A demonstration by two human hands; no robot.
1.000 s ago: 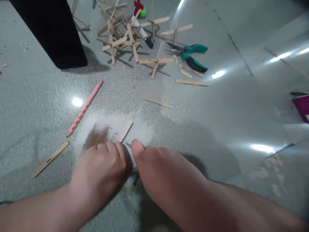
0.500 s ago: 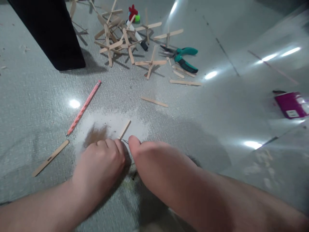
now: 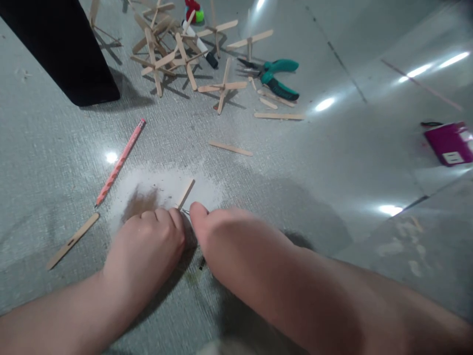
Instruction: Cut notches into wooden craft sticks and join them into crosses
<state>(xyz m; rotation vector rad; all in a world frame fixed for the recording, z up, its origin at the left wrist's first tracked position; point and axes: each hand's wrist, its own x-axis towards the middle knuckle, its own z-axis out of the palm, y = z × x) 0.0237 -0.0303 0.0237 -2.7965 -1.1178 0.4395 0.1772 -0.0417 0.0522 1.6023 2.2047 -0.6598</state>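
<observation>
A pale wooden stick [image 3: 186, 193] slants rightward, a thin metal tip [image 3: 185, 212] beside it

Saw a black object [image 3: 62, 49] at upper left, beyond a pink pencil [image 3: 120, 162]. Spotted a purple item [image 3: 445, 144] far right.

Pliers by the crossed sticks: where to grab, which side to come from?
Take the pliers by the green handles, probably from the right and above: the handles splay that way, while the pointed nose faces left, toward the crossed sticks. Small stick pieces lie close below the lower handle, so sliding in from there looks worse.
</observation>
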